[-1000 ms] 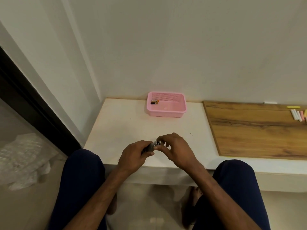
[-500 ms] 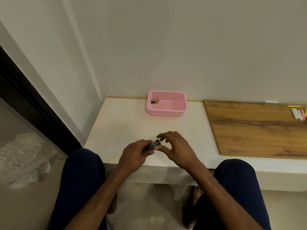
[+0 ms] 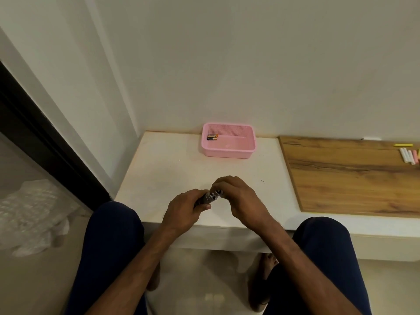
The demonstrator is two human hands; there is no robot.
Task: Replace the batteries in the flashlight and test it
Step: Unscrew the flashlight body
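A small dark flashlight point(image 3: 208, 197) is held just above the near edge of the white counter point(image 3: 172, 169). My left hand point(image 3: 185, 209) is wrapped around its body. My right hand point(image 3: 238, 198) has its fingertips closed over the flashlight's right end, where a grey ring and a black-and-white part show; what that part is I cannot tell. Batteries point(image 3: 212, 137) with black and orange wrapping lie in the far left corner of a pink basket point(image 3: 247, 151) against the wall.
A wooden board point(image 3: 345, 178) covers the counter to the right, with several chalk sticks point(image 3: 409, 154) at its far right edge. My knees in dark trousers flank the counter's front. Crumpled plastic wrap point(image 3: 31, 214) lies on the floor at the left, by a dark door frame.
Half a second ago my right fingers were lifted off the flashlight's end; now they are closed over it again. My left hand keeps the same hold.
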